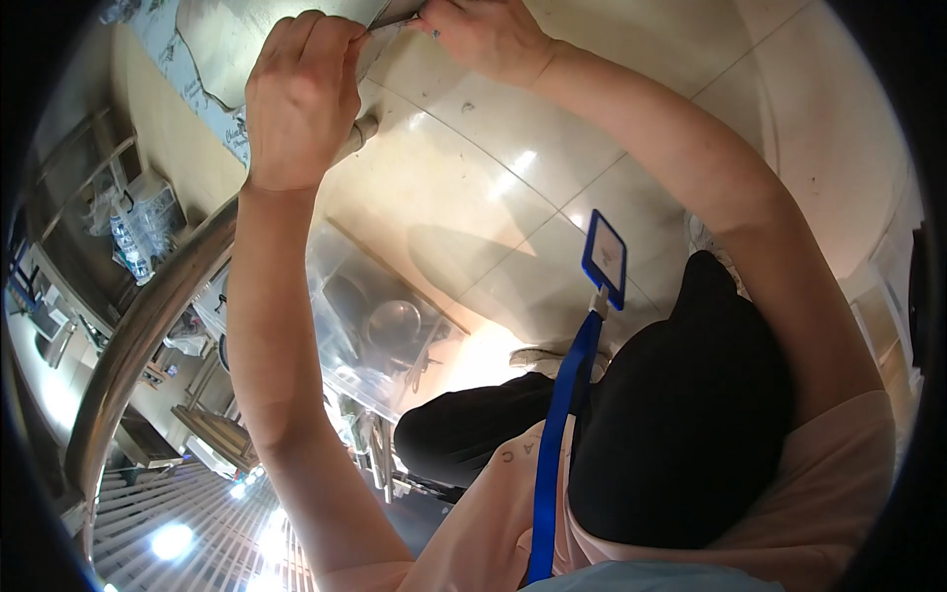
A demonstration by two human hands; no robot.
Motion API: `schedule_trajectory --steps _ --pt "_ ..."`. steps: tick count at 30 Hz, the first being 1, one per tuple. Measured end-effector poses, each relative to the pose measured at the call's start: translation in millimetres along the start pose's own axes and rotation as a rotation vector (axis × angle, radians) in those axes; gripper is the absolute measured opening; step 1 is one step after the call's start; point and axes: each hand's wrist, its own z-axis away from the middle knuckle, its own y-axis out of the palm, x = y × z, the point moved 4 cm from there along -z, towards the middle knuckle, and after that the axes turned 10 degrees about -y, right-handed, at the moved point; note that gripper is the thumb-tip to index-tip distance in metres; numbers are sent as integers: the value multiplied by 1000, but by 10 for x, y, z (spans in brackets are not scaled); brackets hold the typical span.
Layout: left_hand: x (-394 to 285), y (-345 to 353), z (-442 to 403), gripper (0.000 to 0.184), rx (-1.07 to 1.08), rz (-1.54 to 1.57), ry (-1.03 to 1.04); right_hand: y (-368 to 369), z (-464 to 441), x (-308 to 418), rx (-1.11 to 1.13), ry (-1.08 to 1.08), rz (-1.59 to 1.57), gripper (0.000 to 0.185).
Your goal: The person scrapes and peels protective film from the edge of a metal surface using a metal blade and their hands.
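At the top of the view, my left hand [301,94] is closed, its thumb and fingers pinched on the edge of a thin pale sheet [219,44]. My right hand [488,39] is also closed, close by on the right, its fingertips partly cut off by the frame edge. A narrow dark-edged strip of the sheet's rim runs between the two hands. Under the sheet lies a bluish white printed covering [229,128] with small lettering. What the sheet is made of I cannot tell.
A curved metal rail [148,331] passes beside my left arm. Below it stands a clear plastic bin [360,306]. Pale floor tiles [493,173] spread beneath. A blue lanyard with a badge [605,259] hangs from my neck. Wrapped bottles [131,242] sit at far left.
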Motion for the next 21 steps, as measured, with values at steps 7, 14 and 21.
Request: schedule_trajectory --steps 7,14,21 --pt "35 14 68 11 -34 2 -25 -52 -46 16 9 -79 58 10" --pt "106 43 215 11 -93 47 -105 -133 -137 48 28 -152 97 10" --pt "135 65 284 10 -92 71 -114 -115 -136 66 78 -181 132 11"
